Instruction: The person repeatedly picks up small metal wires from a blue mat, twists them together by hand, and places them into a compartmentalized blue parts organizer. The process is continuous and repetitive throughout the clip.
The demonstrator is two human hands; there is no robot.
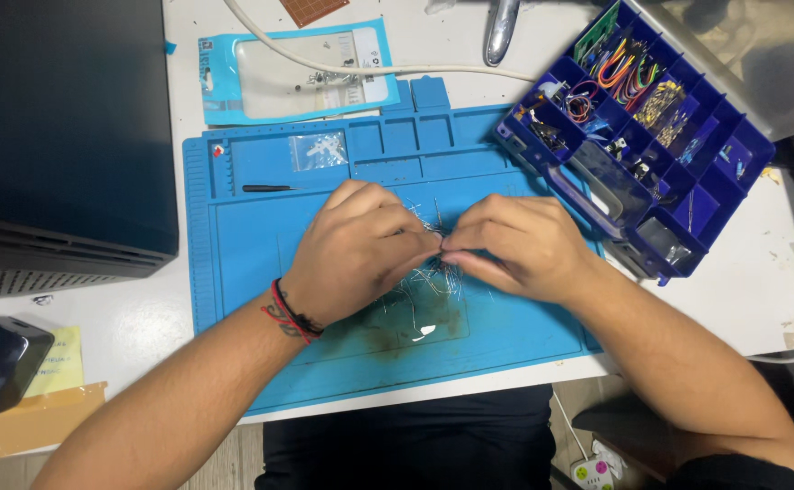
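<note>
**Two hands pinch thin wire parts over a blue mat**

A white counter carries a large dark box at the left edge and a blue work mat in the middle. A dark blue parts box with many compartments sits at the upper right, touching the mat's corner and filled with coloured wires and small parts. A light blue plastic pouch lies above the mat, with a white cable across it. The left hand and right hand meet over the mat's centre, fingers pinched together on a thin wire part from the scattered pile of wire parts beneath them. A small black tool lies on the mat's upper left.
</note>
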